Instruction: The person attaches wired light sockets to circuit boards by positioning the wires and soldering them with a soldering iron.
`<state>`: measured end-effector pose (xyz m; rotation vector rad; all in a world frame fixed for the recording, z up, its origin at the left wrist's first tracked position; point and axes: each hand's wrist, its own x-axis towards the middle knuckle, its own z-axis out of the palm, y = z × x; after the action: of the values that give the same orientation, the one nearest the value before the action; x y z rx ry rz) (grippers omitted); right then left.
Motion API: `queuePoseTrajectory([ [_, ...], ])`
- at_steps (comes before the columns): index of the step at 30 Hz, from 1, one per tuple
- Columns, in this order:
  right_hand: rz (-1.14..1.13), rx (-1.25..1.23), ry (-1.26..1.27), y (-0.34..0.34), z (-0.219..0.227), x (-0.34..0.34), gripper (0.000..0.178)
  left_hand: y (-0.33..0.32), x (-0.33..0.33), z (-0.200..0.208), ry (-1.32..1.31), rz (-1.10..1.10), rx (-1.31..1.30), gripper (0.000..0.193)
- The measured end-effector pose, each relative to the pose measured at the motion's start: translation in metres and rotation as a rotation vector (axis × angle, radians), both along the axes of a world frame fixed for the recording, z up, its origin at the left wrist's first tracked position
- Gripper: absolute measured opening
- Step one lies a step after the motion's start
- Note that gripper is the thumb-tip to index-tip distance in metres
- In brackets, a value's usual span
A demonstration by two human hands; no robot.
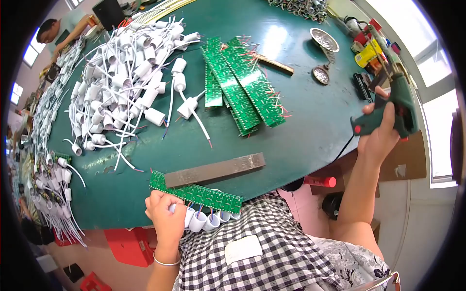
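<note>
My left hand (165, 211) is closed at the left end of a green circuit board strip (206, 196), and a bit of white plastic shows at its fingers. Several white cylindrical plastic caps (198, 221) hang by thin wires from the strip's near edge. Across the strip's far side lies a long grey-brown bar (213, 169). Raised at the right, beyond the table edge, my right hand (380, 131) grips a dark green pistol-shaped soldering gun (404, 104) with a red button and a black cord. Its tip is hard to make out.
A big heap of white caps with wires (126, 72) covers the table's left. Stacked green boards (242, 87) lie mid-table on a wooden stick (274, 63). Two metal dishes (324, 40) stand farther right, near cluttered tools (369, 53). Another person (68, 31) works at far left.
</note>
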<state>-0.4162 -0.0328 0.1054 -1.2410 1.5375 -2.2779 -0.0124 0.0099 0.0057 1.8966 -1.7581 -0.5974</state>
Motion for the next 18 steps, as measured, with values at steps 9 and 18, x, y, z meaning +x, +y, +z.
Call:
queuePoseTrajectory([
  [9, -0.349, 0.115, 0.053, -0.018, -0.063, -0.055, 0.027, 0.001, 0.002, -0.001, -0.020, -0.047, -0.012, 0.004],
  [18, -0.370, 0.469, 0.280, 0.001, -0.003, -0.075, 0.027, 0.008, 0.020, 0.014, 0.143, -0.187, 0.061, 0.021],
])
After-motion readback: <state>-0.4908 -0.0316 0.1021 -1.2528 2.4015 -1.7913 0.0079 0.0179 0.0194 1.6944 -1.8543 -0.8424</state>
